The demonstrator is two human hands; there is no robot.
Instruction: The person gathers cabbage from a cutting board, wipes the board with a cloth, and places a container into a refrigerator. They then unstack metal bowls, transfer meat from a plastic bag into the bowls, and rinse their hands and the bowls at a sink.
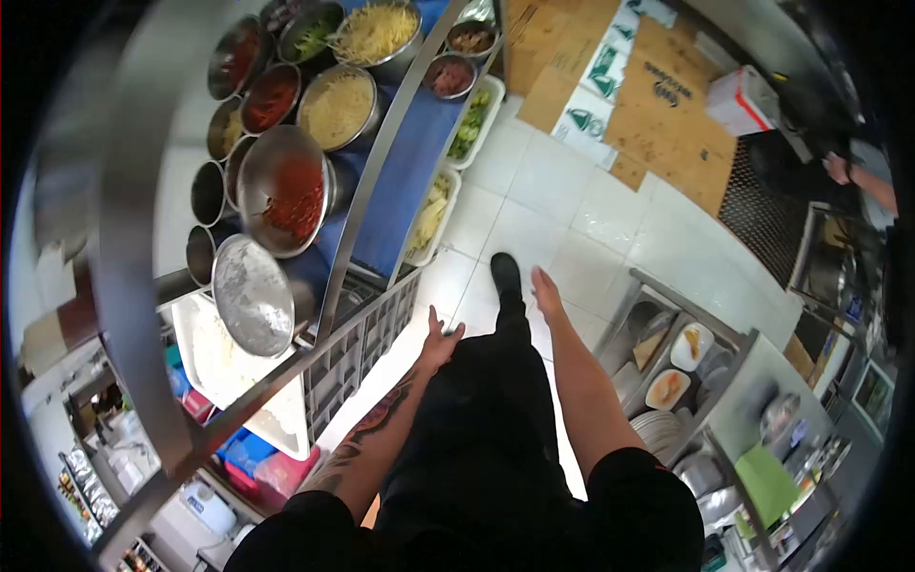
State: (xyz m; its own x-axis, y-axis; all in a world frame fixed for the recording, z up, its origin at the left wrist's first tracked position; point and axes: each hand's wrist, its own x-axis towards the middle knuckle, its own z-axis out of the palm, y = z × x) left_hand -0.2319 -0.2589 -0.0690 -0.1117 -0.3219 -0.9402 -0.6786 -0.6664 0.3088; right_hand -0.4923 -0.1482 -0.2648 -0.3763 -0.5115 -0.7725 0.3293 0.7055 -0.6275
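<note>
My left hand (440, 343) hangs over the floor beside a grey plastic crate (381, 334), holding nothing, its fingers spread apart. Seen nearly edge-on, my right hand (546, 294) is in front of my right thigh near my black shoe (506, 274); its fingers look stretched out and I see nothing in it. To the left, a metal bowl of red chilli pieces (294, 205) and a metal bowl with white powder (253, 297) stand on a rack. Neither hand touches them.
Several bowls of shredded food (338, 107) fill the rack, with white trays of cut vegetables (431, 217) beside it. Flattened cardboard (658, 95) covers tiles ahead. At right, a metal counter (703, 377) bears dishes. Another person's arm (872, 186) shows at far right.
</note>
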